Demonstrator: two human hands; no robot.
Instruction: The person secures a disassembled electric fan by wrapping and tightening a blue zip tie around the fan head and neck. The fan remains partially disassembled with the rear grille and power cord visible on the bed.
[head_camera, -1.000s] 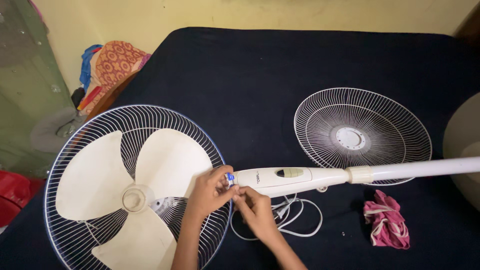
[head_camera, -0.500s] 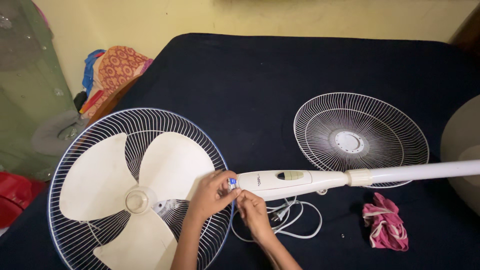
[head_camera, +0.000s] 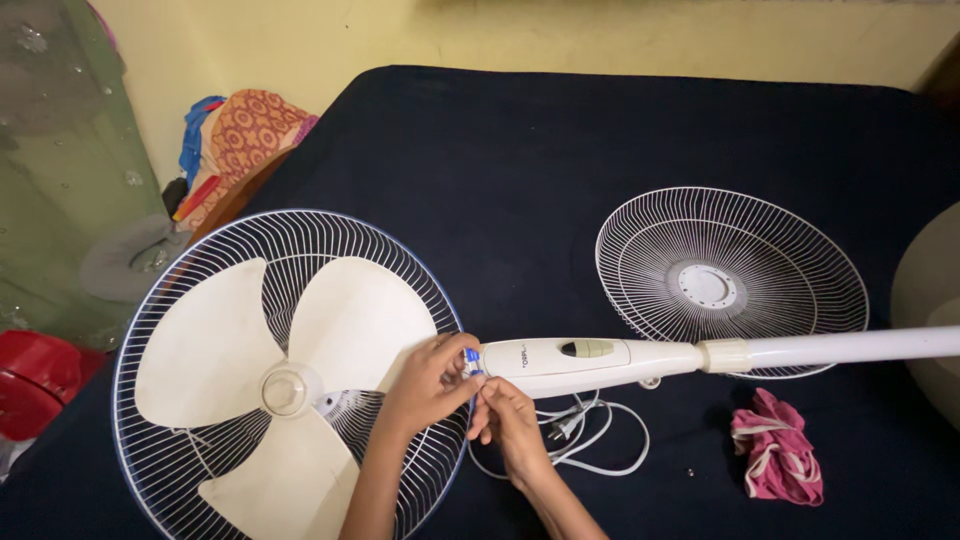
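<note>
Pedestal fan (head_camera: 600, 362) dismantled, lying near the bed's front edge.
Front grille (head_camera: 730, 282) already off, blades (head_camera: 285, 385) still on; left hand (head_camera: 430, 385) and right hand (head_camera: 510, 420) pinch small blue part (head_camera: 472, 357) at neck joint.

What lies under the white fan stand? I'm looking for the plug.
Under the fan stand a white cord lies looped on the dark cloth, with its plug visible. The stretch directly beneath the stand is hidden.
</note>
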